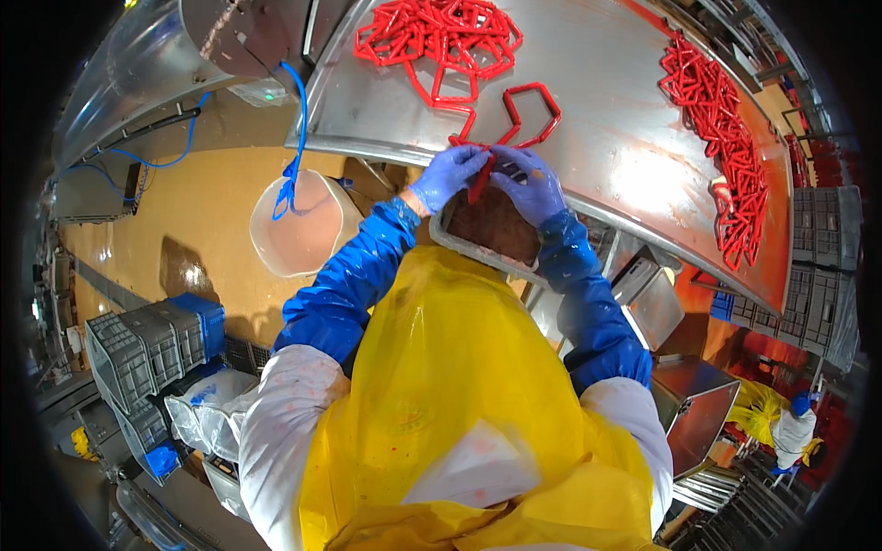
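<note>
At the near edge of the metal table, my left hand, in a purple-blue glove, pinches a red sausage link. My right hand, gloved alike, closes on the same linked string from the other side. Something dark shows between its fingers; I cannot make out what it is. From my hands the string of sausages loops onto the tabletop and partly joins a pile of red linked sausages. Just below my hands sits a grey bin with pinkish-brown ground matter inside.
Another heap of red sausages lies along the table's right side. A whitish tub stands on the floor at left, under a hanging blue strap. Grey crates are stacked lower left. A person in yellow is at far right.
</note>
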### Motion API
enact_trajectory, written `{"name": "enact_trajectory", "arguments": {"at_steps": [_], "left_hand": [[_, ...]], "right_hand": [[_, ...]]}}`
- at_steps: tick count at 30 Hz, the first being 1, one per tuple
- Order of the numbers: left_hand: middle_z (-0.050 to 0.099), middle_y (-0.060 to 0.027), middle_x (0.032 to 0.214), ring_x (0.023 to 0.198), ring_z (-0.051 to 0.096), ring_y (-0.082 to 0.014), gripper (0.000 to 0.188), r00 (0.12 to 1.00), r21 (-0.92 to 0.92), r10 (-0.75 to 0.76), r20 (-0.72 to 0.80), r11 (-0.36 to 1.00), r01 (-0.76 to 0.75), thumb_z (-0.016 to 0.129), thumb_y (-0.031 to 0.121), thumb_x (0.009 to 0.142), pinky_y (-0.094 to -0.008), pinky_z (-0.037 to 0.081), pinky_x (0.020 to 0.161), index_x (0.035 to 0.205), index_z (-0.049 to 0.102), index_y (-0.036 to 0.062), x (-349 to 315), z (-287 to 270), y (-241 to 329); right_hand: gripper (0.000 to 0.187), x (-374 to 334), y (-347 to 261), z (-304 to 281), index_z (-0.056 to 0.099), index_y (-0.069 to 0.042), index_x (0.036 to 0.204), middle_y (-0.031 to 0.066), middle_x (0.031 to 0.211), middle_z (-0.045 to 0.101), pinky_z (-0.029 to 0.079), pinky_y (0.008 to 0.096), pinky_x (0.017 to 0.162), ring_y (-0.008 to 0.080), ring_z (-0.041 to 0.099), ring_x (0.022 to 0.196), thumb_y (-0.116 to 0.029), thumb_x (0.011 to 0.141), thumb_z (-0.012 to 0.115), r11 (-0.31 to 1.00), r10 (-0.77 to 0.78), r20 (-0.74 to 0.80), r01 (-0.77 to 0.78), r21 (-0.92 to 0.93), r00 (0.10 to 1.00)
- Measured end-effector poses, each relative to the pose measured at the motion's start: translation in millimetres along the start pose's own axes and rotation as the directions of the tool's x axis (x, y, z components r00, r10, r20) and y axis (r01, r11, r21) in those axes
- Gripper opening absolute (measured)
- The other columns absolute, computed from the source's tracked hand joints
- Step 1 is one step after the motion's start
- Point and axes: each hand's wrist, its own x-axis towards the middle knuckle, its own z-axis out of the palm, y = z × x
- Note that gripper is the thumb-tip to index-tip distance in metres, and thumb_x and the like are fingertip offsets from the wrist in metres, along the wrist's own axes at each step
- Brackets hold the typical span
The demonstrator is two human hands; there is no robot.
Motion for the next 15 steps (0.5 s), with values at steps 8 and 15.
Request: {"name": "enact_trajectory", "arguments": {"at_steps": [8,15], "left_hand": [[0.063,-0.0121,0.111,0.093,0.063,-0.014,0.029,0.991,0.23,0.054,0.124,0.97,-0.082,0.062,0.014,0.101,-0.0318,0.055,0.079,0.124,0.051,0.0002,-16,-4,32],[0.065,-0.0145,0.115,0.102,0.065,-0.0193,0.057,0.925,0.247,0.38,0.019,0.895,-0.372,0.07,0.029,0.095,-0.035,0.055,0.087,0.138,0.045,0.0008,107,-57,80]], "right_hand": [[0.019,28,-5,0,0.075,-0.007,0.099,0.0098,0.088,0.071,0.057,0.033,0.076,0.0231,0.071,0.082,-0.018,0.083,0.074,0.993,0.045,0.062,-0.038,-0.109,0.997],[0.018,206,26,-27,0.069,-0.005,0.096,0.0088,0.081,0.068,0.053,0.0305,0.067,0.0122,0.064,0.072,-0.021,0.09,0.067,0.991,-0.136,-0.296,0.127,-0.049,0.945]]}}
